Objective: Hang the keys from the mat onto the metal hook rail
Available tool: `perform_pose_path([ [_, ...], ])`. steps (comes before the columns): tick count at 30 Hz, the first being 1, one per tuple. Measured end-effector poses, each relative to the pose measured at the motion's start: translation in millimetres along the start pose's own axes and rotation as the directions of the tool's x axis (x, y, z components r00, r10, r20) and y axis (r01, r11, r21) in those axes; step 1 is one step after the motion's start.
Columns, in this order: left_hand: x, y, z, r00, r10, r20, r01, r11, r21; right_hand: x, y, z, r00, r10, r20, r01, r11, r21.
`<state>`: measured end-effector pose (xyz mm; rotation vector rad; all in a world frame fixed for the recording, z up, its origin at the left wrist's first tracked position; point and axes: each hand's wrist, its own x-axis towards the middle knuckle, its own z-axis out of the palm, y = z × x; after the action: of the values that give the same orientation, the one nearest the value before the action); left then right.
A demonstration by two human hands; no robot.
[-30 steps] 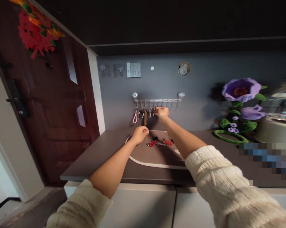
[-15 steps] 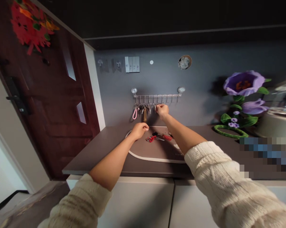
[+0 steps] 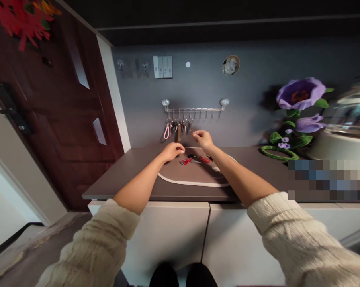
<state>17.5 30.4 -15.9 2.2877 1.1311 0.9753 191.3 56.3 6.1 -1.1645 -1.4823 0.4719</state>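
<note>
A clear hook rail (image 3: pixel 194 109) is fixed to the grey wall. On its left hooks hang several keys (image 3: pixel 190 124), a pink loop strap (image 3: pixel 167 131) and a brown key fob (image 3: pixel 179 133). Just below and right of the hanging keys is my right hand (image 3: pixel 204 140), its fingers loosely bent and apart, with nothing visible in them. My left hand (image 3: pixel 171 151) hovers over the left part of the brown mat (image 3: pixel 192 175), fingers slightly curled, thumb apart, holding nothing I can see. Beside it on the mat lie red-tagged keys (image 3: pixel 186 161) and a red key holder (image 3: pixel 204 160), partly hidden by my right arm.
Purple fabric flowers (image 3: pixel 301 95) with a green ring base stand right on the counter (image 3: pixel 114 175), next to a clear-domed cream container (image 3: pixel 332 147). White cabinet doors (image 3: pixel 168 235) are below. A dark red door (image 3: pixel 75 159) is at left; a dark shelf (image 3: pixel 198 20) hangs above.
My right hand has come away from the rail and moved down; a key now hangs where its fingers were. The view has tilted downward. My left hand stays near the mat.
</note>
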Motion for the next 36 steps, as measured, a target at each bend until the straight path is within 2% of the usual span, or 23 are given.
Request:
perform_pose_path([
  [3,-1.9,1.8,1.4,1.000,-0.020,-0.004,0.020,0.999,0.033,-18.0,9.1,-4.2,0.998,-0.019,0.067,0.030,0.985,-0.168],
  [7,-2.1,0.3,5.8,0.999,-0.036,-0.029,0.038,0.997,0.061,-27.5,17.0,-8.8,0.974,-0.040,0.222,0.126,0.912,-0.389],
  [11,-0.2,-3.6,11.3,0.997,-0.064,-0.045,0.066,0.996,0.056,-25.4,21.8,-10.2,0.933,-0.089,0.347,0.263,0.828,-0.495],
  [14,0.7,-5.7,14.3,0.996,-0.078,-0.040,0.080,0.996,0.040,-22.6,26.9,-10.2,0.907,-0.090,0.412,0.317,0.788,-0.527],
  [21,-1.5,-4.6,16.0,0.994,-0.100,-0.033,0.101,0.995,0.018,-20.1,36.0,-9.5,0.906,-0.074,0.417,0.287,0.832,-0.475],
  [29,-1.0,-8.6,17.7,0.999,-0.052,-0.013,0.053,0.998,0.044,-23.9,29.8,-7.2,0.890,-0.087,0.448,0.324,0.812,-0.486],
  [36,0.7,-10.2,18.7,0.998,-0.060,-0.036,0.061,0.998,0.017,-26.1,20.8,-8.0,0.924,-0.051,0.379,0.218,0.885,-0.412],
])
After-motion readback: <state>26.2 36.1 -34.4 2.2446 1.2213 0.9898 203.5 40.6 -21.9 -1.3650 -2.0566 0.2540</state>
